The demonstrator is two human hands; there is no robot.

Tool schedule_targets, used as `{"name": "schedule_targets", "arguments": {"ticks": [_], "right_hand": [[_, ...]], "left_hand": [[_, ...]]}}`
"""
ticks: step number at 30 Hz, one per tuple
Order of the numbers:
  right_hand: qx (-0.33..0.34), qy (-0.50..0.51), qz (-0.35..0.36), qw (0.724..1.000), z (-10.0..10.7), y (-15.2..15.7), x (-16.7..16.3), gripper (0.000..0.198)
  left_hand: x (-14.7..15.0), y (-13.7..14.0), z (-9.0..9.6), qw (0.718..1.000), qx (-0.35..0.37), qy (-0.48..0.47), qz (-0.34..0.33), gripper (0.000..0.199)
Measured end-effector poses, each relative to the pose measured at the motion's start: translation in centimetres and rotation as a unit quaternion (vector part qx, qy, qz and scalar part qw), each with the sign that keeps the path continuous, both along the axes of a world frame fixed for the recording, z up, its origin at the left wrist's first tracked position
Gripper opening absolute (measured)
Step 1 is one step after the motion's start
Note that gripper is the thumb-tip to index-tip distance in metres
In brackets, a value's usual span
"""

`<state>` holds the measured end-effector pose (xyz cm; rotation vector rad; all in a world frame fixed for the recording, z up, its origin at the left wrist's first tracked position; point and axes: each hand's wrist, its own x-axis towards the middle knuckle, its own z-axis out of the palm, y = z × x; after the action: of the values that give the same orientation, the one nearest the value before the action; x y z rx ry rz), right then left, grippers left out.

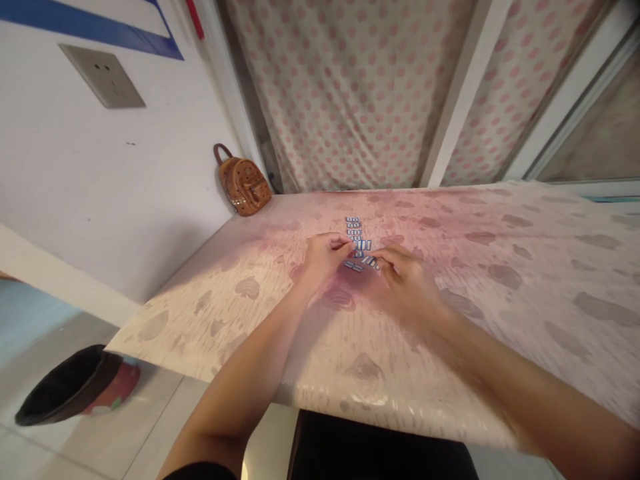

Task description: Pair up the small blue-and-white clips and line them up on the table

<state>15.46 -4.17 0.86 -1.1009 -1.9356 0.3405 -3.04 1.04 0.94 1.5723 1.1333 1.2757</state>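
Blue-and-white pieces (353,225): there they lie in front of you, short rows one behind another, running toward the far edge of the surface (500,247).
Left hand (327,255): your thumb and index fingers are drawn narrow, pinching the side of an upper strip (365,245), right over the rows.
Right hand (406,270): your fingers are bent in close at a slanted lower strip (371,261); whether they grip it, you can't tell from here.
Nearest row (353,267): just below your fingertips, on the near-edge side of the others.
Brown backpack (245,185): small, up at the far left corner, against the wall (165,127).
Dark-mouthed bin (107,390): down on the floor, beside the near left corner.
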Motion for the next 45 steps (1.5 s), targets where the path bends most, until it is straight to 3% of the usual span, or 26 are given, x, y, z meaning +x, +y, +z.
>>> {"name": "schedule_targets", "arguments": {"ticks": [8, 19, 45], "right_hand": [[0.008, 0.042, -0.094, 0.995, 0.0, 1.0, 1.4, 0.007], [0.010, -0.004, -0.131, 0.991, 0.2, 0.9, 1.5, 0.013], [0.002, -0.021, -0.109, 0.994, -0.1, 1.1, 1.6, 0.016]], "left_hand": [[1.2, -1.3, 0.2, 0.996, -0.034, -0.035, -0.070, 0.013], [1.2, -1.5, 0.2, 0.994, -0.029, -0.030, -0.103, 0.014], [1.3, -1.1, -1.0, 0.993, -0.013, -0.009, -0.120, 0.021]]}}
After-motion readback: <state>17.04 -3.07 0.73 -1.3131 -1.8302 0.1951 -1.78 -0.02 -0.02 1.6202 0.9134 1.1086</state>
